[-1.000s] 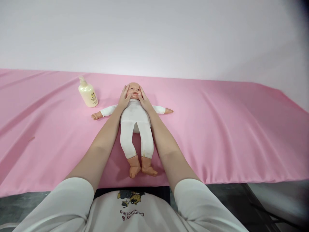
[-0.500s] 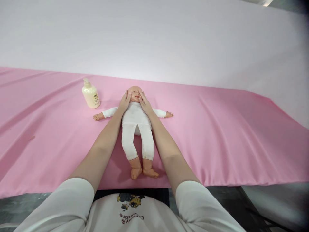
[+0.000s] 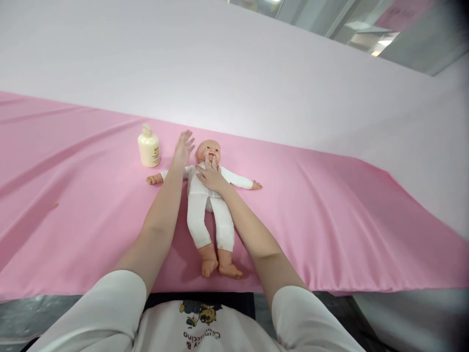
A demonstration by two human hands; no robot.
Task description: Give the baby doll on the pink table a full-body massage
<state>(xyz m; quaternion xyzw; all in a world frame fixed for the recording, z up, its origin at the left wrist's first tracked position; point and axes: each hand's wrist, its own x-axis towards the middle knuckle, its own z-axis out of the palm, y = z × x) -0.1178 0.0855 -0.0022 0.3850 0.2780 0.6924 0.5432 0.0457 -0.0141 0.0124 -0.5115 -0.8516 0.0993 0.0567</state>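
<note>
A baby doll (image 3: 209, 205) in a white suit lies on its back, head at the far side and bare feet toward me. My left hand (image 3: 183, 145) is raised beside the doll's head, fingers spread, with nothing in it. Across the doll's upper chest lies my right hand (image 3: 211, 175), its fingers stretched out and reaching up to the chin. The doll's arms are spread out to both sides. To the left of my left hand stands a cream pump bottle (image 3: 148, 149) with small print on its front.
A pink cloth (image 3: 311, 220) with loose folds covers the table. Behind it rises a plain white panel (image 3: 183, 63). The cloth's near edge hangs just in front of my body.
Both hands have come off the doll's cheeks. My left hand has lifted away beside the head; my right has moved down onto the chest. The view has tilted slightly.
</note>
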